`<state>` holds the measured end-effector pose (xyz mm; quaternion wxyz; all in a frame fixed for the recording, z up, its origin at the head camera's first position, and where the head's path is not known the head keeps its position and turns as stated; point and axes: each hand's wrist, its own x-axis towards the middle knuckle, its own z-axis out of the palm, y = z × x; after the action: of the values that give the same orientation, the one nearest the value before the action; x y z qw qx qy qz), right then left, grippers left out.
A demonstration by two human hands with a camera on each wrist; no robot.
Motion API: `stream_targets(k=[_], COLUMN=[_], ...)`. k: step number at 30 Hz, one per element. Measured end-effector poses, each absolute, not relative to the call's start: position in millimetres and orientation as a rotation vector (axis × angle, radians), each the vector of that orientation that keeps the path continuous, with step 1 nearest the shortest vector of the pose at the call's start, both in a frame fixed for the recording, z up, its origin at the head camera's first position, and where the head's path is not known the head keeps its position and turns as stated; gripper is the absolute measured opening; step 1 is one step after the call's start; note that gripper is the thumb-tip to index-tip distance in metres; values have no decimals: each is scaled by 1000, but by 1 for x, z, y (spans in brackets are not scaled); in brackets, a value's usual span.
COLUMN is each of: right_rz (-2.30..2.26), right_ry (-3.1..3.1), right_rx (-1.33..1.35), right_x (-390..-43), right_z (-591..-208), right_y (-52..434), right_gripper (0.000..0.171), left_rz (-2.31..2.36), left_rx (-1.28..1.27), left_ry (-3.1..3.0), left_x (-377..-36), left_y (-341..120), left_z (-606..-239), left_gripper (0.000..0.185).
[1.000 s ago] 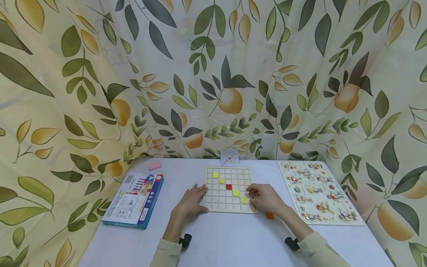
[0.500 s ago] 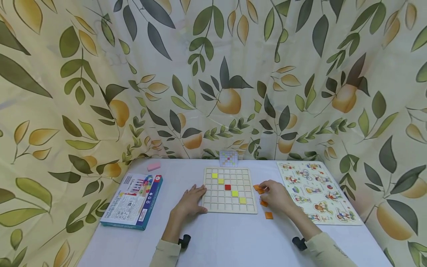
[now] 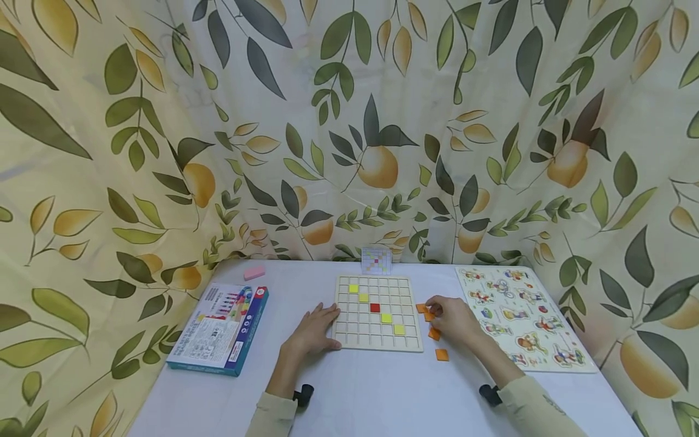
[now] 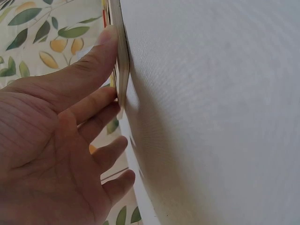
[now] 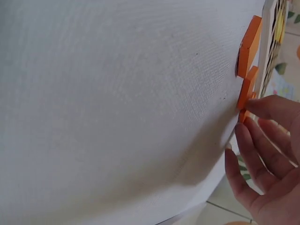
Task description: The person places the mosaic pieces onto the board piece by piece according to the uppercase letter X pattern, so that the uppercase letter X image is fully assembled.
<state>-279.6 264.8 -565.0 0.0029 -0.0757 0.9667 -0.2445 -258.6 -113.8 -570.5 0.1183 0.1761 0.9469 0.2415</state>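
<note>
Reaching into a small cluster of orange tiles (image 3: 428,314) just right of the wooden grid board (image 3: 377,341), the right hand (image 3: 455,321) has fingertips (image 5: 262,106) touching one tile on the white table (image 3: 371,394); fingers look only lightly bent, and whether it actually pinches the tile can't be told from either view. More orange tiles lie by that hand: one partly under it at (image 3: 434,333), one loose nearer the table's front edge at (image 3: 442,355). Left hand (image 3: 314,331) lies flat with fingers extended, pressing against the board's left edge; the wrist view shows the thumb (image 4: 93,56) and index finger against the board rim (image 4: 121,56). On the board: yellow tiles (image 3: 353,288) running diagonally toward the lower right, with a red tile (image 3: 374,308) in the middle of that line. Small pattern card (image 3: 376,260) stands upright behind the board; its grid print is too small to read. Blue game box (image 3: 219,328) left of the board, printed text and a barcode-like block on its face, not legible. Pink block (image 3: 253,272) behind the box. Character peg puzzle (image 3: 519,315) right of the hand, no readable writing. Leaf-and-fruit curtain (image 3: 349,121) behind the table.
</note>
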Motion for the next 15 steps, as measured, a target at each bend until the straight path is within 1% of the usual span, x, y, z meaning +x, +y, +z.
stream_targets(k=[7,15], right_rz=[-778,-840], right_ry=[3006,3020], right_rx=[-190,-227], right_x=[-281,-287], right_z=[-564,-559], right_y=[267,259], right_gripper=[47,50], left_rz=[697,697], left_rx=[520,514], left_ry=[2774,2772], left_x=[-259,-261], left_y=[-114,-114], left_z=[-572,-572], left_gripper=[86,87])
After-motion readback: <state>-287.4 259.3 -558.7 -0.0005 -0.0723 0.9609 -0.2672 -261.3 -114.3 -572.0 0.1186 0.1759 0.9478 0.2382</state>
